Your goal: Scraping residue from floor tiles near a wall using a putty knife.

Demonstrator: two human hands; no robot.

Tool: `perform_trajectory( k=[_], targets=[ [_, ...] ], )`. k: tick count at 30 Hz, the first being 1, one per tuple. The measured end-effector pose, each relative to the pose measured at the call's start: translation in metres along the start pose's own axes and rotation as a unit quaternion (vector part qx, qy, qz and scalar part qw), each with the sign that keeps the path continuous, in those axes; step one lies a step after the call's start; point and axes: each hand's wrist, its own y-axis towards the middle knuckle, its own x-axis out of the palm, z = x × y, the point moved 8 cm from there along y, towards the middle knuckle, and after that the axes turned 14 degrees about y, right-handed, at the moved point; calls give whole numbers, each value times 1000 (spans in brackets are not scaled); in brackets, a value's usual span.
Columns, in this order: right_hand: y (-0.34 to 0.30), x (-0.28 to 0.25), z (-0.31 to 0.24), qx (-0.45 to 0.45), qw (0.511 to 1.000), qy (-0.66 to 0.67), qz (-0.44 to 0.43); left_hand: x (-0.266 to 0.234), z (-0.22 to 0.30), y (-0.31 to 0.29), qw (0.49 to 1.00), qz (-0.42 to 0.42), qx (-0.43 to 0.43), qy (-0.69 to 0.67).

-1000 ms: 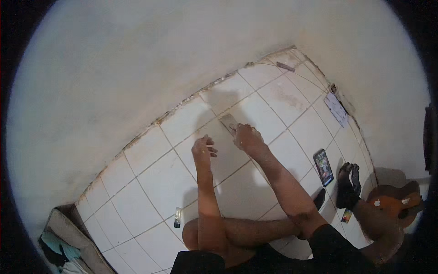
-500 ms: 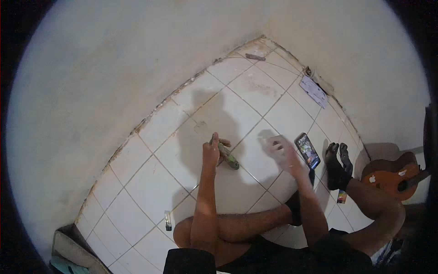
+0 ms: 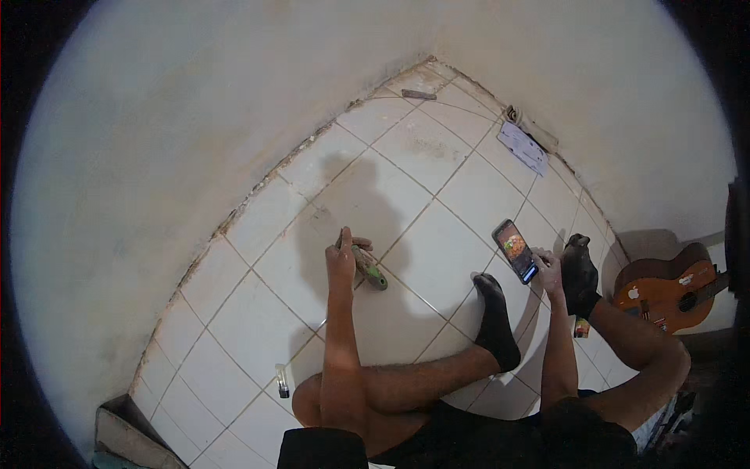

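Observation:
My left hand [image 3: 342, 252] is closed around the green, dirt-smeared handle [image 3: 371, 270] of a hand tool. The handle's holed end points down and to the right, and my fingers hide much of the tool. My right hand [image 3: 549, 270] is at the lower right edge of a black smartphone [image 3: 513, 247]. Its fingers are partly bent and reach onto the phone near the lit screen, without wrapping round it. A picture of food shows on the screen. Whitish residue coats the right hand.
White floor tiles [image 3: 422, 242] meet bare walls at a corner. A flat bar [image 3: 419, 94] and a printed sheet [image 3: 522, 147] lie near the walls. An orange guitar [image 3: 664, 293] is at right, a clear lighter-like object [image 3: 282, 381] by my left knee, a grey container [image 3: 129, 430] at lower left.
My right hand has moved right and down from above the tiles to the phone. The phone's screen picture is different. My left hand keeps the tool. The whole view has shifted slightly.

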Motion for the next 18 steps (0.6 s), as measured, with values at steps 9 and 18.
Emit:
perform_trajectory(
  k=[9,18],
  targets=[
    [1,3,-2,-16,1000,-5,1,-1,0,4,1000,7,1,13],
    [-11,55,-119,-72,995,-25,71,4,-1,3,1000,-3,-2,-30]
  ],
)
